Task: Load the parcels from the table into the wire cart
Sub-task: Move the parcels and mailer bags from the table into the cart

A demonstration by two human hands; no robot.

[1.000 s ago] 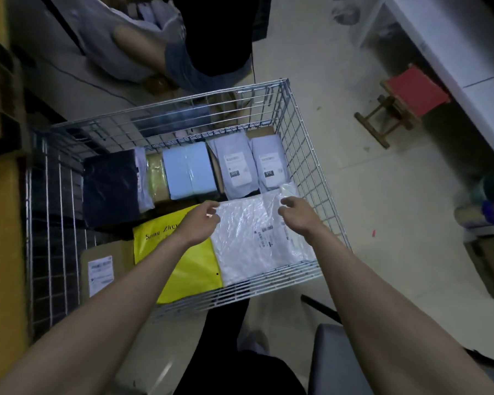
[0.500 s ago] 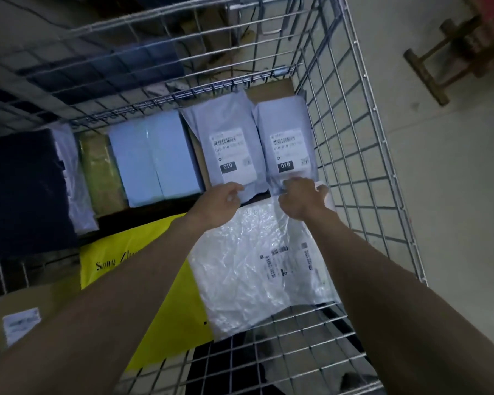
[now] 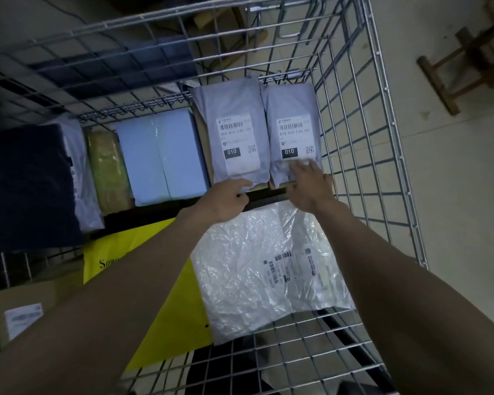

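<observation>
Here, nearest the camera at 6 o'clock, the front wall of the wire cart (image 3: pixel 283 352) crosses the bottom of the view, and both bare forearms reach over it into the basket. Just beyond, a crinkled clear plastic parcel (image 3: pixel 257 269) lies flat on the cart floor, partly overlapping a yellow mailer (image 3: pixel 177 315) at about 7 o'clock. At 8 o'clock a brown carton with a white label (image 3: pixel 23 312) sits low in the corner.

Toward the middle, the left hand (image 3: pixel 226 201) curls its fingers at the near edge of the left grey mailer (image 3: pixel 234 138); whether it actually grips the bag I cannot tell. The right hand (image 3: pixel 308 186) lies with fingers spread and straight, pressing on the near end of the right grey mailer (image 3: pixel 293 132), grasping nothing. Both mailers rest side by side at 12 to 1 o'clock, labels marked 010 facing up, against the far wall.

At 11 o'clock a pale blue box (image 3: pixel 160 158) sits beside an olive-wrapped packet (image 3: pixel 109 169), then a dark navy parcel (image 3: pixel 26 183) at 9 o'clock. Outside the cart, at 2 o'clock, a wooden stool (image 3: pixel 451 69) stands on the floor.
</observation>
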